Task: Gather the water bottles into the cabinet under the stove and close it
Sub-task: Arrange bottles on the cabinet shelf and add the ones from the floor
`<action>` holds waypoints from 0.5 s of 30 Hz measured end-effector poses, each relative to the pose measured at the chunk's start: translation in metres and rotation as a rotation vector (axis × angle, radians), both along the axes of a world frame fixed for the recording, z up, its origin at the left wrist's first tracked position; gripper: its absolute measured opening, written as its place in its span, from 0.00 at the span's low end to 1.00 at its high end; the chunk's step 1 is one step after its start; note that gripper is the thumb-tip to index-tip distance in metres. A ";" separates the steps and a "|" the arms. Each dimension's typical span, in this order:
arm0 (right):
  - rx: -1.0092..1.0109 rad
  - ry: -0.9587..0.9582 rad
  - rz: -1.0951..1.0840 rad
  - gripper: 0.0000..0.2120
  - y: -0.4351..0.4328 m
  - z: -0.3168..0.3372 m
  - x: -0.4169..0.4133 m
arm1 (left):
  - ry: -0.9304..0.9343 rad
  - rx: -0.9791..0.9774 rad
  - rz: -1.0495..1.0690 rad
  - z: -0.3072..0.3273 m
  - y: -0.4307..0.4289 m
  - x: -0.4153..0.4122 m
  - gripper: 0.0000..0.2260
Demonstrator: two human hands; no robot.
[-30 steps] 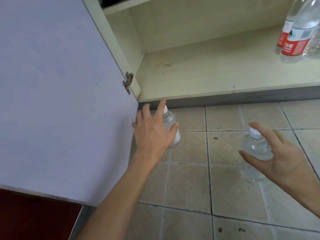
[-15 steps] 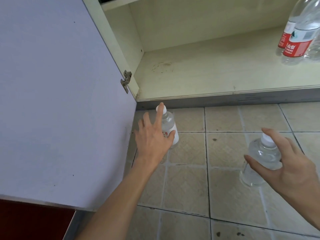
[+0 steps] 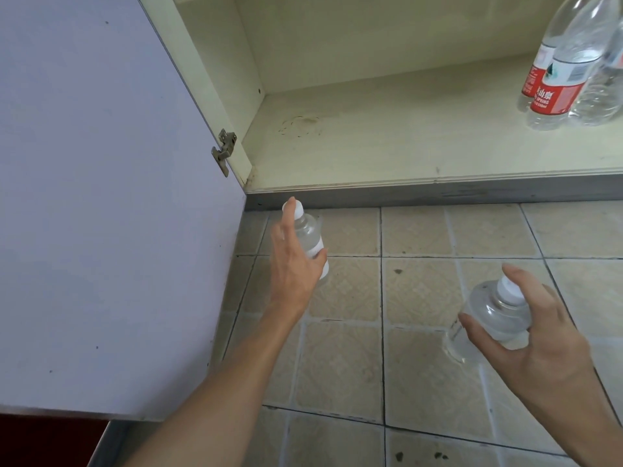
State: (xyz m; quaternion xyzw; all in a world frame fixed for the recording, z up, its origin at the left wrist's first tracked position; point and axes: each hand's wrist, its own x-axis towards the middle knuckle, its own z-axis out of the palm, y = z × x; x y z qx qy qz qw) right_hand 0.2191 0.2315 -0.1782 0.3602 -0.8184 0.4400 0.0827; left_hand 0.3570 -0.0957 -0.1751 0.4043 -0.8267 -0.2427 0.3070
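Observation:
A small clear bottle with a white cap (image 3: 310,234) stands on the floor tiles just in front of the cabinet's base; my left hand (image 3: 292,264) wraps around it from the left. My right hand (image 3: 536,335) grips a second clear white-capped bottle (image 3: 495,315) at its shoulder, tilted over the floor at the right. The cabinet (image 3: 421,153) is open, its pale shelf bare on the left. Three bottles stand at its right end, two with red labels (image 3: 556,85) and one without (image 3: 603,92).
The open cabinet door (image 3: 101,197) fills the left side, hung on a metal hinge (image 3: 224,151), its lower edge close to my left forearm. A grey plinth (image 3: 438,193) runs under the shelf. Beige floor tiles (image 3: 354,365) with dark specks lie between my hands.
My left hand has closed around the small bottle by the plinth. My right hand has moved right and lower in view with its bottle, which now tilts.

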 end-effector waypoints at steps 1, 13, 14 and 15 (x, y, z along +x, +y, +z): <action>-0.003 0.024 0.000 0.49 0.000 0.000 0.000 | 0.004 0.002 0.001 -0.001 -0.001 0.000 0.58; -0.071 0.007 0.090 0.50 0.001 0.010 0.013 | 0.053 0.017 -0.126 0.011 0.012 -0.001 0.60; -0.065 -0.005 0.091 0.50 0.001 0.012 0.013 | 0.056 0.012 -0.144 0.014 0.018 -0.004 0.60; -0.059 -0.017 0.087 0.50 0.002 0.015 0.012 | 0.070 0.016 -0.161 0.017 0.026 -0.006 0.60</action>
